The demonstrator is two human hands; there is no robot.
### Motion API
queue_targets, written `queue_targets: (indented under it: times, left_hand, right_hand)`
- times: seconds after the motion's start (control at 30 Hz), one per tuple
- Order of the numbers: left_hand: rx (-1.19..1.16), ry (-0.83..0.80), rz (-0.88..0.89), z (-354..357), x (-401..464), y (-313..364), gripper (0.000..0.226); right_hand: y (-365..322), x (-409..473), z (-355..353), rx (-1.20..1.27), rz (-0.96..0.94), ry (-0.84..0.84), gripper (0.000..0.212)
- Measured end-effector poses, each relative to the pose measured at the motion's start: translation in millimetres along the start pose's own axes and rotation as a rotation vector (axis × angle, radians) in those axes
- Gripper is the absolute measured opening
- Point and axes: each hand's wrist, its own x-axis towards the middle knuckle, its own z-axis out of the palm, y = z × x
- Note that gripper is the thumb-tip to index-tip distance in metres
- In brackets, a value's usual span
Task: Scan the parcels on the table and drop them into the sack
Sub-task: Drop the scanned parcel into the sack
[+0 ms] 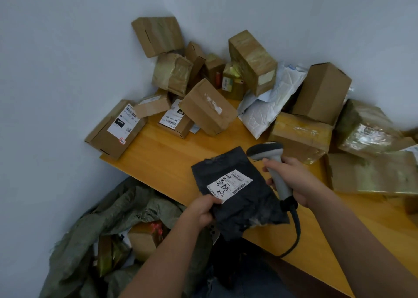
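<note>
The left hand (203, 209) pinches the dark bag (237, 193) flat, so the right hand (291, 180), wrapped round the scanner (271, 162), should aim at its white label (228, 183).

A yellow wooden table (172, 155) carries piled cardboard boxes (209, 107) and a white mailer bag (262, 112).

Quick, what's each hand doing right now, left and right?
Left hand: closed on the black parcel, grip at its lower left edge.
Right hand: closed around the barcode scanner handle.
</note>
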Motion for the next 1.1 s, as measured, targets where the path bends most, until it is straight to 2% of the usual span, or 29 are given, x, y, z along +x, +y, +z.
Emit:
queue_targets:
  times: [0.1,0.17,0.27,0.47,0.63,0.83,0.97,1.1]
  left_hand:
    - [-0.067,0.026,0.078,-3,-10,0,0.045]
    - [-0.17,-0.008,0.126,-5,-15,1,0.053]
    - [-0.247,-0.123,0.195,-2,-34,6,0.049]
    - [-0.204,-0.332,0.25,12,-76,16,0.044]
    - [-0.127,-0.466,0.331,8,-112,35,0.043]
    - [-0.178,-0.352,0.465,5,-131,68,0.039]
    - [-0.132,-0.297,0.524,18,-142,67,0.027]
    - [-0.197,-0.162,0.543,17,-138,66,0.031]
  right_hand:
    - [3,-15,2,0.053,-0.048,0.061,0.021]
    - [6,-22,3,0.083,-0.089,0.139,0.028]
    - [13,-30,5,0.15,-0.145,0.242,0.045]
    - [7,-41,12,0.241,-0.231,0.254,0.064]
    - [-21,-48,-2,0.161,-0.343,0.31,0.065]
    - [-53,-61,-37,0.027,-0.431,0.258,0.053]
    - [-66,-60,-40,-0.015,-0.456,0.201,0.052]
    - [-77,-60,-34,-0.062,-0.476,0.1,0.051]
